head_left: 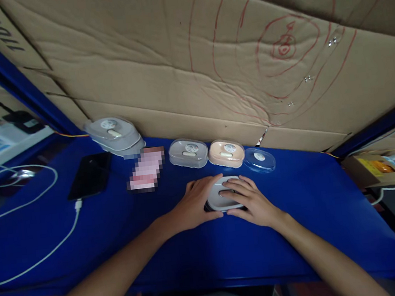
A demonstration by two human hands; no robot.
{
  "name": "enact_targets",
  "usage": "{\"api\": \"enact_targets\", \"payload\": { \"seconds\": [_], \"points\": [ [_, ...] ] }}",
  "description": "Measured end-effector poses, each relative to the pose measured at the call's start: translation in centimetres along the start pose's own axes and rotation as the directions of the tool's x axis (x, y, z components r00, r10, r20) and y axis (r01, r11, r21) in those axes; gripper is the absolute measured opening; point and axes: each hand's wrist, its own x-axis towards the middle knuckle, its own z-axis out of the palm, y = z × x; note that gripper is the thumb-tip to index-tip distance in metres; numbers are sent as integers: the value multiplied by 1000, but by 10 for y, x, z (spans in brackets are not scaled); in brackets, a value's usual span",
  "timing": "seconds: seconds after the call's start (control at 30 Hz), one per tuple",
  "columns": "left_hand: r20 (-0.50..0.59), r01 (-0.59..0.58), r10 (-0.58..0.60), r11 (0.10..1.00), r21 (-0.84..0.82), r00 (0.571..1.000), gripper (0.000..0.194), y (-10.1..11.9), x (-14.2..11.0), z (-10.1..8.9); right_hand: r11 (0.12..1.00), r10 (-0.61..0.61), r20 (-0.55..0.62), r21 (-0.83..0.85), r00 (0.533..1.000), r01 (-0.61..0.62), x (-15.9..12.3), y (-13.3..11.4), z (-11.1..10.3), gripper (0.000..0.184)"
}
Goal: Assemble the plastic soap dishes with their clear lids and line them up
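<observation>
A light grey dish with rounded corners (pixel 221 197) sits on the blue table (pixel 195 253) between my two hands. My left hand (pixel 196 202) is closed around its left side, thumb at the near edge and fingers along the far left. From the right, my right hand (pixel 255 201) grips it too, fingers lying over its top and thumb at the near right edge. A dark part shows under the dish's rim. Just behind stand a grey lidded box (pixel 188 154), a peach lidded box (pixel 225 153) and a loose clear lid (pixel 260 160).
Stacked grey boxes (pixel 114 136) stand at the back left. Nearby lie a black phone (pixel 90 175) with a white cable (pixel 61 249) and a blurred pink item (pixel 147 169). A cardboard wall (pixel 138 69) closes the back. A power strip (pixel 16 154) is at left.
</observation>
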Motion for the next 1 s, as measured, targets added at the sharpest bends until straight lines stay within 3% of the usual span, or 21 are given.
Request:
{"api": "enact_targets", "payload": {
  "seconds": [0.3,0.57,1.0],
  "points": [
    [-57,75,-75,997,-6,996,103,3,2,1,995,-100,-141,7,985,102,-1,1,6,41],
    [-56,187,-191,980,-71,980,110,6,3,1,992,-11,-199,123,980,36,0,0,3,35],
    [-48,124,-126,991,-54,991,101,5,2,0,989,-7,-172,143,985,32,0,1,-1,33]
  ]
}}
